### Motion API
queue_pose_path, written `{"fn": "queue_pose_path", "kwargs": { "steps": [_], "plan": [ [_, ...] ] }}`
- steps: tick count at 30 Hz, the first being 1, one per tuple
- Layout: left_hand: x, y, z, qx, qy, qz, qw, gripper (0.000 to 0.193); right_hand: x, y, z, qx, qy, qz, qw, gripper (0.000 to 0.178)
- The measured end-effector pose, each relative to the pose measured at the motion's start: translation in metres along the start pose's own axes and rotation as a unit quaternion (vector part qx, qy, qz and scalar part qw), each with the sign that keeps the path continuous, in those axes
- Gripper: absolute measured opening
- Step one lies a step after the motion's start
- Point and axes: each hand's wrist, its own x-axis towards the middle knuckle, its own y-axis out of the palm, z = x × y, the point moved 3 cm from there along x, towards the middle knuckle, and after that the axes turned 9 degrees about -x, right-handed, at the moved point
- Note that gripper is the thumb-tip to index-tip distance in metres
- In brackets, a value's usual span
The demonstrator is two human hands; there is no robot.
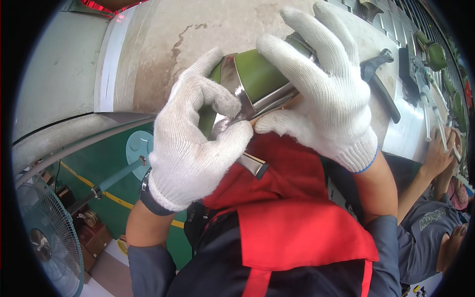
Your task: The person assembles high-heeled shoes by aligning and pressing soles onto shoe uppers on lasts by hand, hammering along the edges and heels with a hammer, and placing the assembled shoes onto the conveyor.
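Observation:
Near the table's front edge lies a metallic high-heeled sandal (231, 74) on a green shoe last (260, 74). Its slim heel with a black tip (255, 166) points toward my body. My left hand (195, 133), in a white knit glove, is closed on the sandal, thumb and forefinger meeting at its metallic edge. My right hand (321, 89), gloved alike, lies over the other end. Its thumb presses the tan sole edge beside my left thumb, while its long fingers reach out across the last. Part of the sandal is hidden behind both hands.
A hammer (381, 84) lies on the worn table (153, 59) to the right. Beyond it, more green lasts (436, 56) stand along a rack. A co-worker's hands (443, 148) are at the far right. A fan (47, 242) stands at lower left, near a blue-green stool (139, 147).

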Motion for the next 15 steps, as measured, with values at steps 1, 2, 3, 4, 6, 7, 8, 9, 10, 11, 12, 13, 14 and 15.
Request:
{"fn": "queue_pose_path", "kwargs": {
  "steps": [1,2,3,4,6,7,8,9,10,11,12,13,14,15],
  "plan": [
    [0.0,0.0,0.0,0.0,0.0,0.0,1.0,0.024,-0.001,0.001,-0.001,-0.001,0.0,-0.002,1.0,0.089],
    [0.001,0.001,0.001,-0.005,-0.003,-0.001,1.0,0.024,-0.001,0.001,-0.001,0.0,-0.001,-0.004,1.0,0.09],
    [0.0,0.0,0.001,-0.007,-0.007,-0.003,1.0,0.023,-0.001,0.003,-0.001,0.004,0.001,-0.004,1.0,0.091],
    [-0.001,0.0,0.001,-0.007,-0.008,-0.005,1.0,0.023,0.0,0.003,0.001,0.004,-0.001,-0.001,1.0,0.092],
    [-0.001,0.001,-0.001,0.005,-0.01,-0.001,1.0,0.023,0.003,-0.004,0.002,0.013,0.0,0.014,1.0,0.092],
    [-0.001,0.001,-0.001,0.001,-0.008,-0.002,1.0,0.023,0.005,-0.006,0.001,0.019,0.003,0.029,0.999,0.092],
    [-0.001,0.001,-0.001,0.001,-0.019,0.005,1.0,0.023,0.006,-0.005,0.0,0.016,0.001,0.032,0.999,0.092],
    [-0.001,0.002,0.0,0.003,-0.031,0.011,0.999,0.023,0.006,-0.002,0.001,0.03,0.011,0.011,0.999,0.09],
    [0.0,0.002,0.0,0.001,-0.03,0.01,0.999,0.023,0.007,-0.001,0.0,0.044,0.021,-0.009,0.999,0.089],
    [0.001,0.004,0.0,0.004,-0.013,0.012,1.0,0.025,0.011,-0.007,-0.001,0.042,0.019,-0.007,0.999,0.089],
    [-0.003,0.003,0.002,0.015,-0.003,0.008,1.0,0.028,0.021,-0.008,0.0,0.035,0.008,0.038,0.999,0.086],
    [-0.004,0.001,-0.002,0.027,0.014,0.011,0.999,0.034,0.031,-0.018,-0.001,0.012,-0.003,0.088,0.996,0.084],
    [-0.003,0.0,-0.003,0.021,0.019,0.009,1.0,0.034,0.045,-0.027,-0.003,0.007,-0.007,0.125,0.992,0.083],
    [-0.003,0.001,-0.003,0.026,0.027,0.006,0.999,0.037,0.055,-0.031,0.0,0.023,-0.003,0.159,0.987,0.082]
  ]
}}
